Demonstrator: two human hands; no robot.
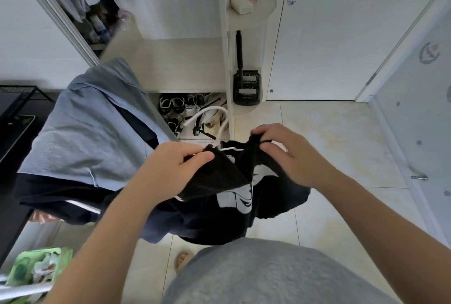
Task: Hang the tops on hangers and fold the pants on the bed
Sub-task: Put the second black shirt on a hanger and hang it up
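- Black top (219, 176) hangs in the air between both hands, beside a blue pile of clothes (85, 132).
- Left hand (175, 167) pinches the cloth at the white hanger (195, 116); right hand (280, 152) pinches the other side.
- Best to pull each shoulder over a hanger end, evenly.

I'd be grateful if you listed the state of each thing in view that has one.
black top: held up off the floor, hanger partly inside its neck
white hanger: hook sticking out above the top
left hand: pinches one shoulder of the top
right hand: grips the top's other side
blue garment: draped, not on a hanger
white door: shut
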